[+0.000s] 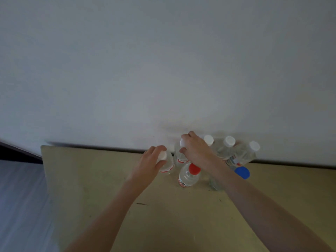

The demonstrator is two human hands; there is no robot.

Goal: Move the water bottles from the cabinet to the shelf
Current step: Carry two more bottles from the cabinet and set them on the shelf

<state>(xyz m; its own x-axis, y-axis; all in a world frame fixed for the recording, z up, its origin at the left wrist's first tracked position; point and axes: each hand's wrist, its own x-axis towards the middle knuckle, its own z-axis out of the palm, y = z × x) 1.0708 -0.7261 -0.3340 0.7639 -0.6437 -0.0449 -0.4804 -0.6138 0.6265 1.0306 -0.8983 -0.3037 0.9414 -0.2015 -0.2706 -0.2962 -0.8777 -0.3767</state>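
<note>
White wall [163, 70] behind tan wooden shelf [91, 179]. Clear water bottles clustered at wall edge, upright, contents clear. Left hand [151, 160] fingers clamped on white-capped bottle [166, 164]. Right hand [195, 149] fingers clamped on neighbouring bottle [180, 157]. Red-capped bottle [188, 176] and blue-capped bottle [241, 172] nearer front.

Clear plastic water bottles, upright, clustered at the back edge of a pale wooden shelf top [109, 179] against the wall. Leftmost white-capped bottle [166, 163], red-banded label, gripped at cap and neck. White-capped second bottle [180, 157] just beside it, likewise gripped at the top. Three further white caps along the wall: [208, 140], [229, 141], [254, 146]. In front, red-capped bottle [188, 176] and blue-capped bottle [241, 172], the latter's body mostly hidden behind a forearm.
</note>
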